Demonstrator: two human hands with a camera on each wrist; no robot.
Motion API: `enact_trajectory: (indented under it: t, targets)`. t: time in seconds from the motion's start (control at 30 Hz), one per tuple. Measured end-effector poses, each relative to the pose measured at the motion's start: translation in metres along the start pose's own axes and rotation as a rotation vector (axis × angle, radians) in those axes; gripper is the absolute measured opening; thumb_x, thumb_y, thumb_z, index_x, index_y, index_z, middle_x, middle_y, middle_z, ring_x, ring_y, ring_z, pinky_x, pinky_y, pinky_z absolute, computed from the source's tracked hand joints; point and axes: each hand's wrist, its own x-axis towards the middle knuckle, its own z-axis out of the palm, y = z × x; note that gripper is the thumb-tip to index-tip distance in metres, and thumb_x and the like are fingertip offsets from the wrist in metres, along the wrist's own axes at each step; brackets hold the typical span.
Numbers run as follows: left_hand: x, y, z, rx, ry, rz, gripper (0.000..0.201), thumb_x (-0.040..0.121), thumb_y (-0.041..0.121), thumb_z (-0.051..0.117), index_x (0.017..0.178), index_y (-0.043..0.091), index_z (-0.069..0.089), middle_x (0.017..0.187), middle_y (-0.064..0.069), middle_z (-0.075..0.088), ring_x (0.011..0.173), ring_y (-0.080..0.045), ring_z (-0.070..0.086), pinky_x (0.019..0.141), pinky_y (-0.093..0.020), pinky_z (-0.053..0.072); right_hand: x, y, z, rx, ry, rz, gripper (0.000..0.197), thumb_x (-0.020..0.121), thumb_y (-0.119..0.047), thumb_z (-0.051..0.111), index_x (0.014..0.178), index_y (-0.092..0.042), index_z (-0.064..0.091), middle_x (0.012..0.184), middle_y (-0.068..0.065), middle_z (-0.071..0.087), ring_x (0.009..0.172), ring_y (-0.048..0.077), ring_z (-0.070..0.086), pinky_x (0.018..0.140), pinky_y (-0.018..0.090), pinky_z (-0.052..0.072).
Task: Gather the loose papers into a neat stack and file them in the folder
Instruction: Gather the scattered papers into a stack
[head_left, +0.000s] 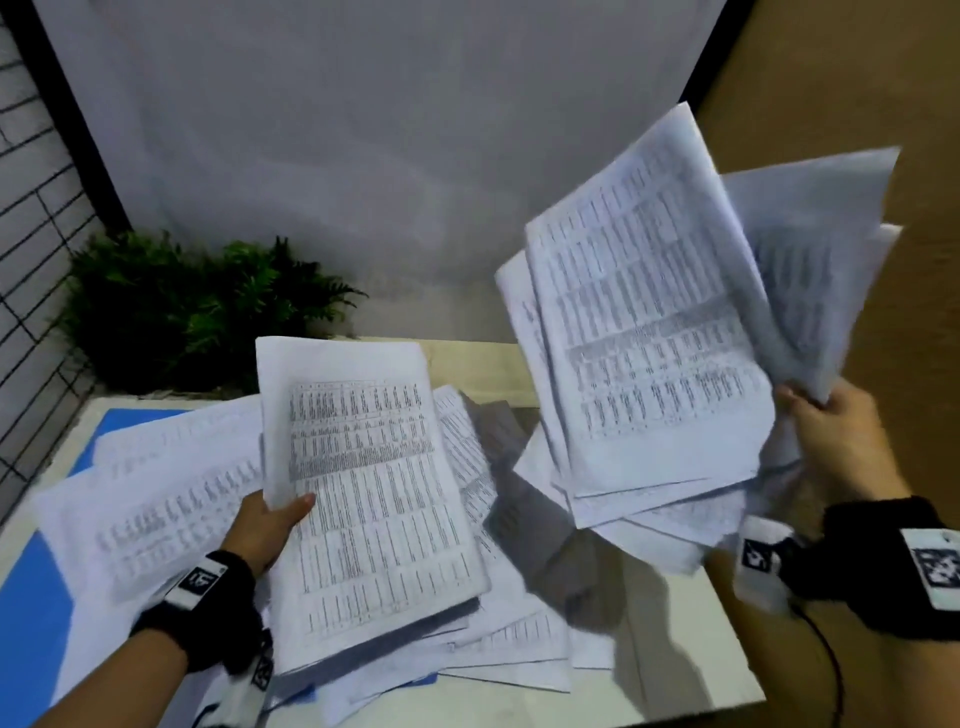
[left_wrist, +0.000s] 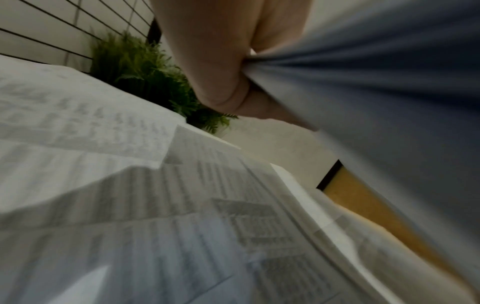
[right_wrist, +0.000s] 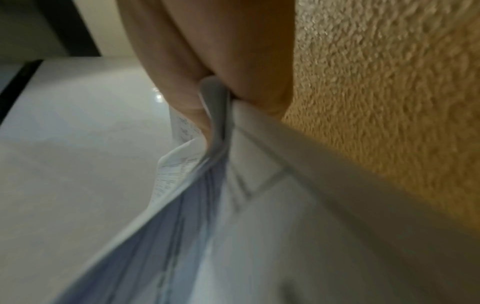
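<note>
Head view: your left hand (head_left: 262, 530) pinches a thick bundle of white printed sheets (head_left: 369, 499) at its left edge, thumb on top, holding it tilted above the table. Your right hand (head_left: 836, 431), at 3 o'clock, grips a ragged, fanned sheaf of printed sheets (head_left: 649, 332) raised clear of the white tabletop (head_left: 675, 649). More loose printed pages (head_left: 150, 509) lie scattered at 9 o'clock over the flat blue folder (head_left: 31, 597), which is largely covered. Judged progress: gathering is partway done; squaring, merging both bundles, collecting the remaining pages and filing all remain.

Left wrist view: your fingers (left_wrist: 221, 61) curl round the bundle's edge (left_wrist: 324, 86); its sheet edges look roughly aligned.

Right wrist view: your fingers (right_wrist: 182, 72) clamp the sheaf's bent corner (right_wrist: 215, 107); its sheets splay apart, unevenly stacked.
</note>
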Motion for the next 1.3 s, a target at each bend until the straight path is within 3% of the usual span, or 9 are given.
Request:
enact_trajectory:
  t: [0.13, 0.3, 0.4, 0.47, 0.6, 0.8, 0.97, 1.13, 1.3]
  targets:
    - [0.001, 0.030, 0.023, -0.027, -0.079, 0.061, 0.031, 0.086, 0.010, 0.058, 0.114, -0.004, 0.055, 0.112, -0.023, 0.063, 0.087, -0.029, 0.061, 0.083, -0.037, 0.045, -0.022, 0.011, 0.047, 0.273, -0.177, 0.213, 0.013, 0.091, -0.004, 0.050, 0.098, 0.001, 0.059, 0.057, -0.005, 0.070, 0.064, 0.011, 0.064, 0.051, 0.013, 0.051]
    - [-0.009, 0.067, 0.035, -0.066, -0.166, 0.097, 0.033, 0.092, 0.004, 0.043, 0.122, -0.011, 0.045, 0.117, -0.025, 0.056, 0.101, -0.034, 0.056, 0.072, -0.022, 0.050, -0.061, 0.032, 0.133, 0.493, -0.469, 0.435, 0.034, 0.093, -0.009, 0.047, 0.125, 0.001, 0.050, 0.115, 0.018, 0.063, 0.097, 0.031, 0.063, 0.094, 0.047, 0.048]
    - [-0.010, 0.081, 0.023, -0.220, -0.160, 0.072, 0.036, 0.096, 0.006, 0.032, 0.127, -0.009, 0.041, 0.137, -0.029, 0.042, 0.124, -0.038, 0.045, 0.087, -0.032, 0.039, -0.076, 0.023, 0.162, 0.569, -0.643, 0.490, 0.025, 0.090, -0.008, 0.055, 0.115, -0.007, 0.057, 0.099, 0.009, 0.068, 0.093, 0.028, 0.064, 0.081, 0.037, 0.054]
    - [-0.021, 0.094, 0.010, -0.277, -0.177, 0.135, 0.035, 0.095, 0.023, 0.038, 0.114, 0.000, 0.056, 0.133, -0.026, 0.049, 0.112, -0.017, 0.060, 0.082, -0.025, 0.047, -0.078, 0.017, 0.172, 0.562, -0.638, 0.449, 0.021, 0.085, -0.001, 0.060, 0.105, -0.002, 0.061, 0.091, 0.012, 0.067, 0.084, 0.028, 0.064, 0.073, 0.032, 0.054]
    - [-0.029, 0.116, -0.008, -0.531, -0.380, 0.248, 0.071, 0.031, 0.076, 0.069, 0.081, 0.026, 0.077, 0.088, 0.007, 0.076, 0.081, -0.005, 0.070, 0.064, -0.022, 0.058, -0.069, 0.005, 0.181, 0.520, -0.453, 0.245, 0.017, 0.079, 0.003, 0.064, 0.066, -0.007, 0.062, 0.061, 0.004, 0.062, 0.056, 0.013, 0.059, 0.060, 0.025, 0.047]
    - [-0.023, 0.114, -0.014, -0.317, -0.123, 0.442, 0.091, 0.010, 0.049, 0.088, 0.087, 0.008, 0.061, 0.069, 0.005, 0.071, 0.073, -0.015, 0.065, 0.066, -0.024, 0.055, -0.063, -0.020, 0.182, 0.633, -0.517, 0.006, 0.018, 0.070, 0.004, 0.072, 0.069, -0.013, 0.067, 0.054, -0.013, 0.068, 0.057, 0.000, 0.063, 0.061, 0.015, 0.052]
    - [-0.030, 0.103, -0.003, -0.238, -0.217, 0.487, 0.079, 0.024, 0.048, 0.087, 0.093, 0.020, 0.060, 0.073, 0.021, 0.073, 0.076, 0.005, 0.067, 0.073, -0.014, 0.055, -0.063, -0.023, 0.188, 0.597, -0.685, -0.078, 0.043, 0.064, 0.000, 0.078, 0.097, -0.022, 0.062, 0.085, -0.013, 0.072, 0.081, -0.002, 0.068, 0.078, 0.017, 0.055]
    - [-0.028, 0.096, 0.014, -0.155, -0.094, 0.439, 0.023, 0.076, 0.006, 0.069, 0.087, 0.025, 0.062, 0.070, 0.015, 0.073, 0.079, -0.006, 0.068, 0.085, -0.036, 0.056, -0.065, -0.023, 0.199, 0.559, -0.657, -0.064, 0.024, 0.071, 0.001, 0.073, 0.083, -0.018, 0.066, 0.069, -0.013, 0.074, 0.070, 0.002, 0.068, 0.075, 0.031, 0.052]
    - [-0.037, 0.113, -0.003, -0.185, -0.169, 0.585, 0.032, 0.065, 0.013, 0.076, 0.091, 0.027, 0.064, 0.079, 0.019, 0.074, 0.077, 0.001, 0.068, 0.064, -0.015, 0.055, -0.062, -0.031, 0.182, 0.723, -0.683, -0.089, 0.040, 0.057, -0.006, 0.082, 0.093, -0.012, 0.064, 0.076, -0.007, 0.074, 0.076, 0.009, 0.069, 0.073, 0.026, 0.058]
